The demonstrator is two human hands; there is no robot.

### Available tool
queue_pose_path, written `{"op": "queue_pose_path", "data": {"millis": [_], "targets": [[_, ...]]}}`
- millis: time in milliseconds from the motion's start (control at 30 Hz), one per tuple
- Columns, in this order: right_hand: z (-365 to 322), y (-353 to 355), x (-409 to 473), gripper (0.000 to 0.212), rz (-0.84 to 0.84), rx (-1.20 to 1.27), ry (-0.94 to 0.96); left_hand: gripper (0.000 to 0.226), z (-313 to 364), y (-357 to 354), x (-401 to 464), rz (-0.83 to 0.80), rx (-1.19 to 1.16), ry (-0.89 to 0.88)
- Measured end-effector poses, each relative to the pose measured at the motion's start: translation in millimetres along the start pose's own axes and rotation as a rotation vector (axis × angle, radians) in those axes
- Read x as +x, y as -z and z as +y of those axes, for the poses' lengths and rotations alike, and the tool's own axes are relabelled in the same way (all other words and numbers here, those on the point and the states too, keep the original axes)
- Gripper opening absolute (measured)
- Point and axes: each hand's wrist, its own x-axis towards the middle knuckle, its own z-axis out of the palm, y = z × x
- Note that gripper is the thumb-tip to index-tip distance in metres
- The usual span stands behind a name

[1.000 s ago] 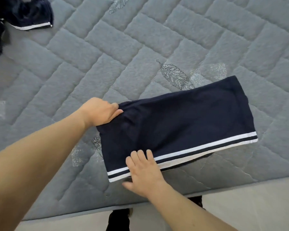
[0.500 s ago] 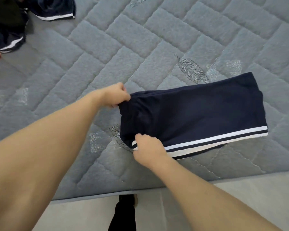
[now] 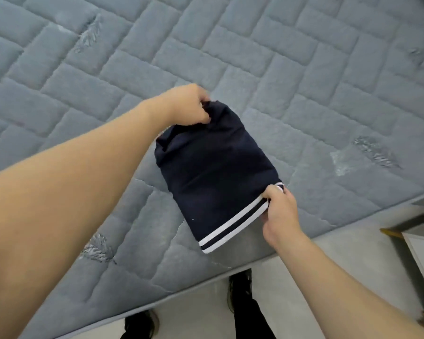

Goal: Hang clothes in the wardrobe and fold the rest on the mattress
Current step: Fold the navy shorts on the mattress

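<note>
We look steeply down from a single head-worn camera, close over the near edge of the grey quilted mattress (image 3: 267, 57), its wide-angle lens bending the quilt lines; the pale floor (image 3: 304, 277) and our own shoes (image 3: 239, 289) fill the bottom edge.

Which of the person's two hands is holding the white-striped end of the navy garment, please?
The right hand pinches the striped hem of the navy garment; the left hand grips the plain far end.
</note>
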Motion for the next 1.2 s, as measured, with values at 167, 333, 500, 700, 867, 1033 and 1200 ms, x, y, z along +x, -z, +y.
{"op": "queue_pose_path", "data": {"millis": [167, 333, 500, 700, 867, 1033, 1200], "targets": [[5, 15, 27, 0.013, 0.163, 0.21, -0.075, 0.034, 26, -51, 47, -0.009, 0.008, 0.093], [36, 4, 27, 0.051, -0.122, 0.22, -0.4, 0.074, 6, -80, 47, -0.123, -0.365, 0.358], [39, -12, 42, 0.046, -0.114, 0.278, -0.424, 0.084, 5, -78, 45, -0.458, -0.618, 0.412], [29, 8, 25, 0.032, -0.217, 0.34, -0.44, 0.074, 8, -72, 23, -0.466, -0.896, 0.402], [1, 72, -36, 0.034, -0.128, 0.33, -0.328, 0.102, 60, -69, -33, -0.632, -0.92, 0.315], [-40, 173, -150, 0.037, 0.027, 0.383, -0.229, 0.048, 184, -59, -112, -0.728, -0.585, 0.122], [-73, 279, -285, 0.043, 0.189, 0.528, -0.047, 0.054, 319, -39, -208, -0.759, -0.633, -0.064]]}}
